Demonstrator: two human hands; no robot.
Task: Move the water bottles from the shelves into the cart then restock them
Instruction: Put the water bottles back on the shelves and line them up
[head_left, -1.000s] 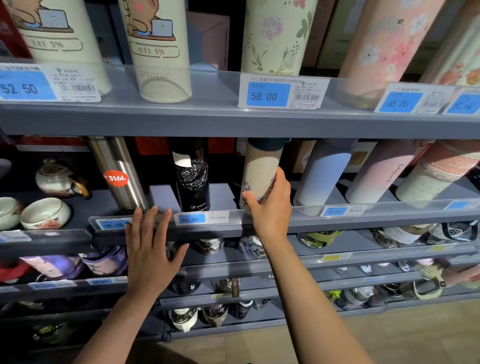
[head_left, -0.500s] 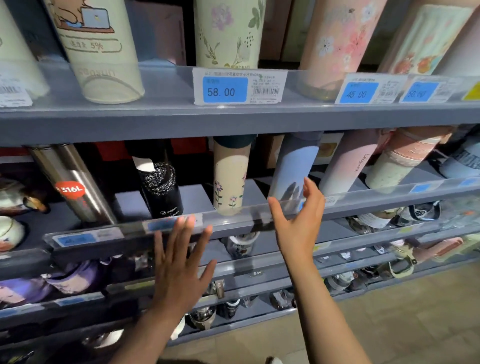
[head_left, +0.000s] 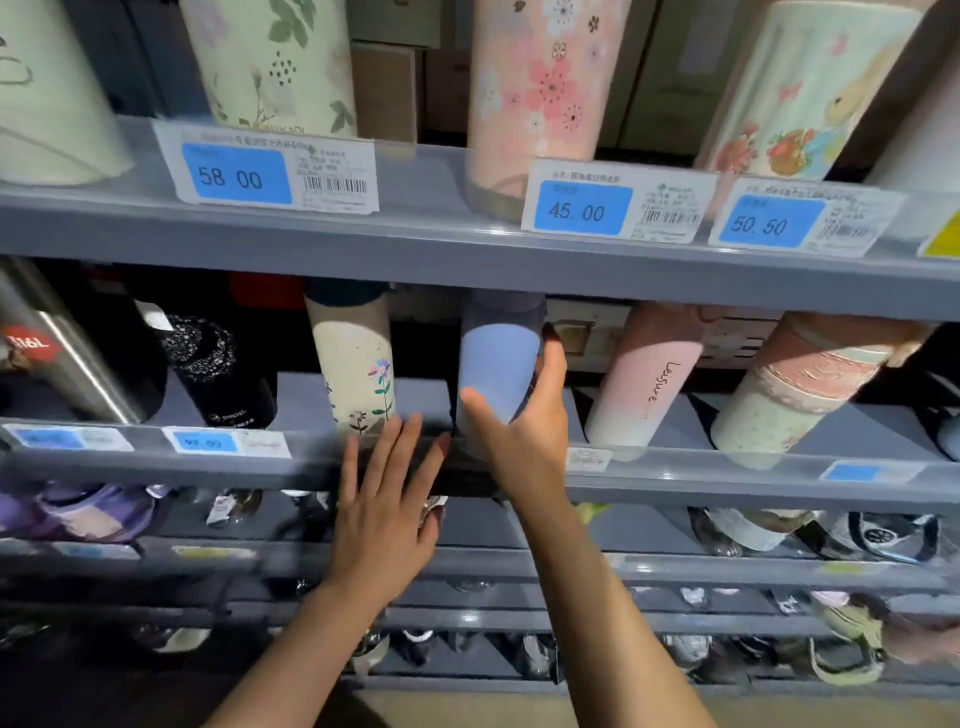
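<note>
- The right hand (head_left: 519, 415) is wrapped around the blue bottle (head_left: 496, 374). Its thumb is on the front and its other fingers curl round the right side, so the hand is clamped on it.
- The blue bottle stands on the middle shelf (head_left: 727, 480), near the middle of the view. It sits just behind the clear front rail, and its dark top is tucked up under the shelf above.
- The left hand (head_left: 387, 509) is flat and spread out, fingers apart. It holds nothing. It lies over the front edge of the middle shelf, at about 7 o'clock from the blue bottle.
- At 9 o'clock from the blue bottle is the cream flower bottle (head_left: 356, 374). At 3 o'clock is the pink bottle (head_left: 647, 384) with writing on it. Both are near the blue one, but not touching it.
- I think this is the grabbing step. The bottle is gripped but looks like it sits on the shelf, not yet lifted off it.
- No cart shows here, so I cannot tell where it is.
- The next move, I think, needs a small lift to get over the front rail, then a pull toward the person.
- There is not much room above, so the bottle may need to tip forward a bit to come out.
- The pull should be straight so the cream and pink bottles do not get bumped.
</note>
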